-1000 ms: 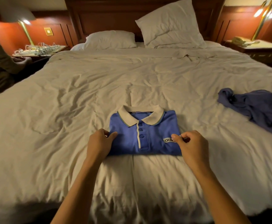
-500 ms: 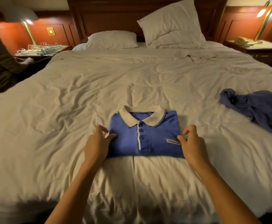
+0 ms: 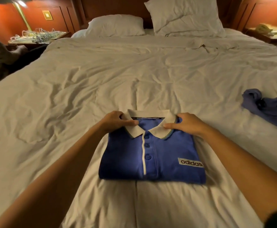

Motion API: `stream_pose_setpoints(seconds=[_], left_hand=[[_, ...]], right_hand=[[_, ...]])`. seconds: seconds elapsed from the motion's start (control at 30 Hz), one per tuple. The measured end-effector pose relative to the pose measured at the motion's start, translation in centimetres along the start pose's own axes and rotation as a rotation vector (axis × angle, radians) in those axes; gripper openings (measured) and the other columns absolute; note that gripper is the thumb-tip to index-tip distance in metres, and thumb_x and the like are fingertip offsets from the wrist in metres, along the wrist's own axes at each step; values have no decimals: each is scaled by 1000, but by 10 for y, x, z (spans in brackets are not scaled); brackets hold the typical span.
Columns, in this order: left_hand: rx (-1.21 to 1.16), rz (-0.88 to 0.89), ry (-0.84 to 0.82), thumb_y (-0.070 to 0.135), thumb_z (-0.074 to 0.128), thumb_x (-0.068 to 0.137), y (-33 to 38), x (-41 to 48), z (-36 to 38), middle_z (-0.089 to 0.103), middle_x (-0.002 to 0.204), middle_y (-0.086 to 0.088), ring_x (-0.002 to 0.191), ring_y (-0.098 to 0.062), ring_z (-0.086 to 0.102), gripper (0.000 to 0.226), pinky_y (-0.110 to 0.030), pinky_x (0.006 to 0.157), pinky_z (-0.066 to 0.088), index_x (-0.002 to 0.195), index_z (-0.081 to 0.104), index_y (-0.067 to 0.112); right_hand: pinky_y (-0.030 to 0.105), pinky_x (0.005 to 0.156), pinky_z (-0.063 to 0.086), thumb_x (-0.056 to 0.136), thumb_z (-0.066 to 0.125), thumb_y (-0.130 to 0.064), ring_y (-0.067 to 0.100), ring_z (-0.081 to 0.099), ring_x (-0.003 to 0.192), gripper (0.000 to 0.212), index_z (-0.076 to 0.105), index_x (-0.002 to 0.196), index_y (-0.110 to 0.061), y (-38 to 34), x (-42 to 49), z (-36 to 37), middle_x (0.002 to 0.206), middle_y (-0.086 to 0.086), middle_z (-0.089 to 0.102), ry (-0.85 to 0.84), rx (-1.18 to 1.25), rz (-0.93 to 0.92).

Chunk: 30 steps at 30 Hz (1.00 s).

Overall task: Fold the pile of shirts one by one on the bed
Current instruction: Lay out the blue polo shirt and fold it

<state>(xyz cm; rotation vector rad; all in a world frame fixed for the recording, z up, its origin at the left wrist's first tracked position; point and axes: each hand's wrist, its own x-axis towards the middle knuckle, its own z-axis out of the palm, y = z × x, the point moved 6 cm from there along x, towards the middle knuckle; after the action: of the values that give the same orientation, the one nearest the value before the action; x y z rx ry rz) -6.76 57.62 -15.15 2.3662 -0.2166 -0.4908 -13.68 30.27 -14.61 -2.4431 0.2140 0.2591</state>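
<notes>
Bed (image 3: 68, 96): rumpled white cover. Left hand (image 3: 116, 120): pinches left collar flap of folded blue shirt (image 3: 167, 153), which lies flat, buttons up, midway along the bed's near edge. Right hand (image 3: 188, 124): thumb on right collar flap, fingers curled over shoulder. Purple shirt (image 3: 272, 109): crumpled, right edge, well apart

Single head-worn wide-angle view, near the bed's (image 3: 85, 96) foot, facing forward and down toward the headboard (image 3: 111, 5)

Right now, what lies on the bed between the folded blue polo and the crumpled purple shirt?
Only wrinkled white bedcover separates the folded blue polo from the crumpled purple shirt, per the head view.
</notes>
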Motion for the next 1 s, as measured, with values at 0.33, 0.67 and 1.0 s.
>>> stream_pose_setpoints(seconds=[0.33, 0.67, 1.0], left_hand=[[-229, 37, -178, 27, 89, 72, 59, -26, -77, 76, 104, 5, 103, -13, 70, 39, -40, 98, 54, 107, 74, 21], [-137, 252, 209, 24, 94, 65, 160, -120, -351, 58, 52, 24, 51, 8, 51, 30, -12, 52, 42, 67, 64, 26], [-167, 450, 105, 17, 93, 65, 164, -216, -491, 56, 55, 19, 55, 5, 46, 33, -12, 54, 39, 63, 67, 37]], right_hand=[[21, 76, 48, 75, 82, -48, 5, 64, 92, 35, 69, 102, -30, -86, -1, -80, 98, -14, 70, -170, 44, -132], [36, 71, 55, 78, 78, -50, 8, 69, 77, 29, 74, 99, -31, -341, -47, -225, 79, -10, 73, 50, -26, -366], [27, 71, 51, 76, 83, -41, 1, 63, 74, 20, 74, 84, -24, -474, -144, -228, 78, -11, 74, 118, 104, -235]])
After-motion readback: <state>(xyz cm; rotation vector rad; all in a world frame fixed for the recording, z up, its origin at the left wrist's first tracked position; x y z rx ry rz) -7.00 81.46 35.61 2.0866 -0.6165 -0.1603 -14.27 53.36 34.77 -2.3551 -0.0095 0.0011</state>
